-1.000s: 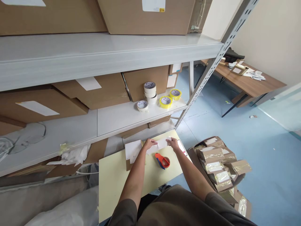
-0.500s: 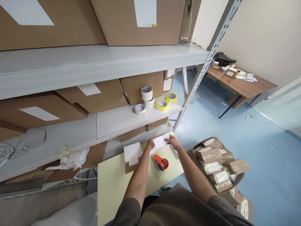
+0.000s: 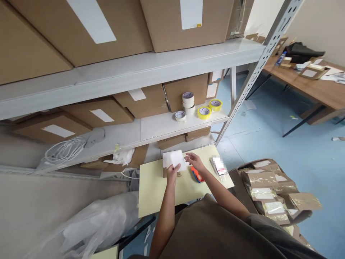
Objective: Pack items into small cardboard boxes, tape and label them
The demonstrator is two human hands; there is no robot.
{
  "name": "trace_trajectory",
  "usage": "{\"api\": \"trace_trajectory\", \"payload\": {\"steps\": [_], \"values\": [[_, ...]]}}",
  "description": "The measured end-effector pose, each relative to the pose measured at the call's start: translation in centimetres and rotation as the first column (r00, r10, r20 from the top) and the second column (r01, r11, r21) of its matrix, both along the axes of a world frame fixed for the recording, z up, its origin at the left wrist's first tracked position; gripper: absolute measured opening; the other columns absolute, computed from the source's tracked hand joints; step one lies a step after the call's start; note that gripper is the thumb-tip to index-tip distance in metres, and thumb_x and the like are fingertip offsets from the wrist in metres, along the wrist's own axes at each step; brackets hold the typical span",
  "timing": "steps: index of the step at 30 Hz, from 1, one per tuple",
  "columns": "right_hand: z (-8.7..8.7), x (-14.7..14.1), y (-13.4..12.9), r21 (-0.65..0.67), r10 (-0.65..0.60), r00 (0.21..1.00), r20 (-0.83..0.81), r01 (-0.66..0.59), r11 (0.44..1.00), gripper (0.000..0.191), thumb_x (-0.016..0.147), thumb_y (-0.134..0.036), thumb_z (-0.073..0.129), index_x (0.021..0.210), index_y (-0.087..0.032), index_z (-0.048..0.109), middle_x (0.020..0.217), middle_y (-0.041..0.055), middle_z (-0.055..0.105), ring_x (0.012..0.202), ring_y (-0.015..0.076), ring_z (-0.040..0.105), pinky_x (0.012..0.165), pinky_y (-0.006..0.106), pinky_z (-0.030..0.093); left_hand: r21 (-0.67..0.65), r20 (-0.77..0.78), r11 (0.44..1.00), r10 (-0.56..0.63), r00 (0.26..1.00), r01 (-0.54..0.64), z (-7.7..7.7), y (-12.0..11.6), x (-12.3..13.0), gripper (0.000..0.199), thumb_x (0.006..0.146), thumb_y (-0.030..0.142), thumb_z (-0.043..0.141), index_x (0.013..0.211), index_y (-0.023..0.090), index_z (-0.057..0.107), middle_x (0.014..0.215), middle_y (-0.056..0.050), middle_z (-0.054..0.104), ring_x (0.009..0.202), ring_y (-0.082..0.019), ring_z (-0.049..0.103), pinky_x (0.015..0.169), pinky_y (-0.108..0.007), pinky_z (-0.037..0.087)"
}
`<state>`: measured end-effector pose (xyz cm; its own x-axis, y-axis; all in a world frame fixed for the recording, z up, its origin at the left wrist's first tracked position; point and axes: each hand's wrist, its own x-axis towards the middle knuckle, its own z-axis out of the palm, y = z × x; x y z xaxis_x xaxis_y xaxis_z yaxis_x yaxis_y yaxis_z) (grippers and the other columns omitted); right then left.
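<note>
My left hand (image 3: 171,173) pinches a small white paper slip (image 3: 177,158) by its lower edge, the thumb on top. The slip is over a small cardboard box (image 3: 164,172) with white paper on it, and partly hides it. Just right of the slip is my right hand (image 3: 195,161), fingers apart with nothing visible in them. Below that hand, a red and blue tape dispenser (image 3: 197,175) lies on the pale yellow table (image 3: 151,194), partly covered by my right wrist. A phone (image 3: 219,166), its screen blurred, lies near the table's right edge.
Above the table runs a grey metal shelf (image 3: 159,130) with white tape rolls (image 3: 188,99), yellow tape rolls (image 3: 204,112) and large cardboard boxes (image 3: 145,104). A big carton of small taped boxes (image 3: 265,193) stands right on the floor. A wooden desk (image 3: 331,93) is farther back.
My right hand has let go of the white paper slip and opened. My left hand has carried the slip left, over the cardboard box. The view has shifted left, and the phone now shows.
</note>
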<state>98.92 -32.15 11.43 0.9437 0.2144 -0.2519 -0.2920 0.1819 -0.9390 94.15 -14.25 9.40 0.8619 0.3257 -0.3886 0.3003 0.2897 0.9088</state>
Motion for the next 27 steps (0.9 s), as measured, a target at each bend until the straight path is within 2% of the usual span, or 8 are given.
{"api": "trace_trajectory", "payload": {"steps": [2, 4, 10, 18, 20, 23, 25, 27], "values": [[0.3, -1.8, 0.4, -0.014, 0.021, 1.000, -0.012, -0.021, 1.000, 0.038, 0.083, -0.052, 0.077, 0.108, -0.024, 0.076, 0.108, 0.0065, 0.078, 0.094, 0.0215, 0.070, 0.076, 0.031, 0.050, -0.070, 0.030, 0.986, 0.156, 0.987, -0.154, 1.3, 0.2, -0.3, 0.057, 0.053, 0.046, 0.099, 0.096, 0.013, 0.083, 0.096, -0.012, 0.082, 0.085, -0.025, 0.076, 0.075, -0.034, 0.058], [0.6, -3.2, 0.5, -0.009, 0.093, 0.996, -0.010, -0.093, 0.996, 0.037, 0.087, -0.057, 0.072, 0.102, -0.023, 0.077, 0.109, 0.0072, 0.078, 0.096, 0.0218, 0.070, 0.078, 0.031, 0.050, -0.107, 0.054, 0.975, 0.203, 0.978, -0.196, 2.6, 0.3, -0.3, 0.057, 0.055, 0.047, 0.098, 0.097, 0.012, 0.082, 0.100, -0.014, 0.082, 0.086, -0.025, 0.076, 0.075, -0.033, 0.059], [2.0, -3.8, 0.9, 0.001, 0.132, 0.989, 0.062, -0.133, 0.991, 0.032, 0.085, -0.054, 0.076, 0.095, -0.024, 0.078, 0.095, 0.0052, 0.079, 0.089, 0.0207, 0.071, 0.077, 0.031, 0.048, -0.116, 0.109, 0.972, 0.218, 0.970, -0.205, 4.6, -0.4, -0.1, 0.055, 0.058, 0.048, 0.097, 0.095, 0.011, 0.081, 0.095, -0.012, 0.081, 0.080, -0.022, 0.075, 0.072, -0.031, 0.057], [3.0, -3.7, 0.5, 0.011, 0.116, 0.983, 0.141, -0.118, 0.993, 0.030, 0.088, -0.052, 0.073, 0.082, -0.023, 0.073, 0.081, 0.0026, 0.075, 0.078, 0.0183, 0.066, 0.073, 0.031, 0.047, -0.129, 0.128, 0.981, 0.159, 0.979, -0.142, 4.9, -1.8, 0.0, 0.059, 0.058, 0.051, 0.097, 0.098, 0.011, 0.080, 0.099, -0.015, 0.081, 0.090, -0.027, 0.076, 0.082, -0.038, 0.059], [3.4, -3.9, 0.3, 0.019, 0.122, 0.980, 0.156, -0.127, 0.992, 0.030, 0.089, -0.053, 0.071, 0.082, -0.023, 0.071, 0.081, 0.0026, 0.074, 0.078, 0.0185, 0.065, 0.074, 0.031, 0.048, -0.070, 0.089, 0.991, 0.123, 0.988, -0.117, 4.9, -1.9, 0.0, 0.065, 0.060, 0.052, 0.096, 0.108, 0.012, 0.078, 0.104, -0.016, 0.080, 0.094, -0.029, 0.076, 0.083, -0.039, 0.059], [4.0, -4.0, 0.1, 0.034, 0.111, 0.978, 0.174, -0.119, 0.992, 0.032, 0.091, -0.055, 0.069, 0.085, -0.024, 0.070, 0.082, 0.0025, 0.073, 0.079, 0.0190, 0.065, 0.075, 0.032, 0.050, 0.178, 0.038, 0.973, 0.143, 0.989, -0.147, 5.3, -1.7, -0.2, 0.077, 0.062, 0.047, 0.097, 0.128, 0.017, 0.072, 0.115, -0.016, 0.077, 0.100, -0.028, 0.074, 0.087, -0.039, 0.058], [4.4, -4.0, 0.0, 0.030, 0.100, 0.978, 0.184, -0.107, 0.994, 0.033, 0.091, -0.057, 0.068, 0.086, -0.024, 0.070, 0.083, 0.0025, 0.072, 0.080, 0.0194, 0.065, 0.076, 0.032, 0.050, 0.298, 0.081, 0.949, 0.087, 0.993, -0.107, 6.0, -1.6, -0.5, 0.068, 0.064, 0.045, 0.096, 0.124, 0.020, 0.074, 0.117, -0.015, 0.076, 0.103, -0.027, 0.073, 0.090, -0.038, 0.057], [4.6, -3.9, -0.1, 0.008, 0.101, 0.975, 0.197, -0.105, 0.994, 0.035, 0.090, -0.059, 0.069, 0.086, -0.025, 0.070, 0.083, 0.0029, 0.072, 0.080, 0.0201, 0.064, 0.075, 0.033, 0.050, 0.266, 0.127, 0.963, -0.089, 0.988, 0.053, 6.8, -1.5, -0.9, 0.051, 0.068, 0.046, 0.094, 0.109, 0.019, 0.081, 0.109, -0.014, 0.078, 0.101, -0.028, 0.073, 0.091, -0.037, 0.057]]}}
